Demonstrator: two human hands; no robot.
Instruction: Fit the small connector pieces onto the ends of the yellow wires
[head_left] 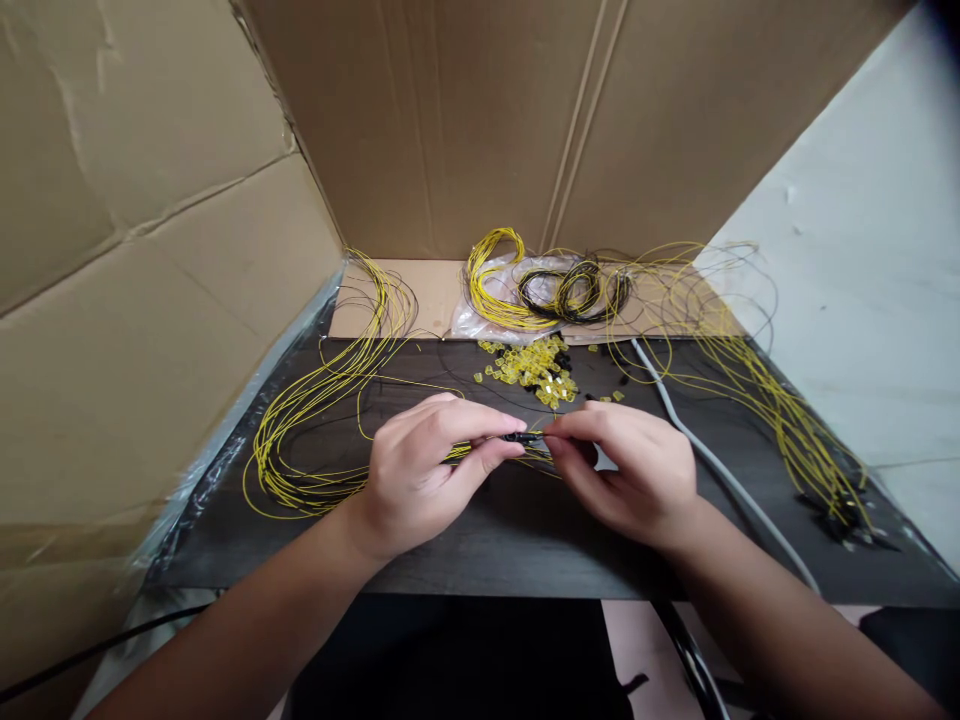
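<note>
My left hand (420, 470) is closed in a pinch on a small black connector (523, 437) above the middle of the dark table. From the right, my right hand (637, 470) pinches the other end of that piece, fingertips close to the left ones. What exactly lies under the right fingertips is hidden. A long loop of yellow and black wires (274, 440) runs along the left and passes behind my left hand. Just beyond the hands lies a pile of small clear yellow plastic pieces (529, 365), with some black pieces among them.
Coiled yellow wires (484, 290) and black wires (577, 290) rest on a plastic bag at the back. Another yellow wire bundle (795, 430) ends in black connectors (840, 515) at right. A grey cable (720, 475) crosses the table. Cardboard walls (465, 120) stand behind and left.
</note>
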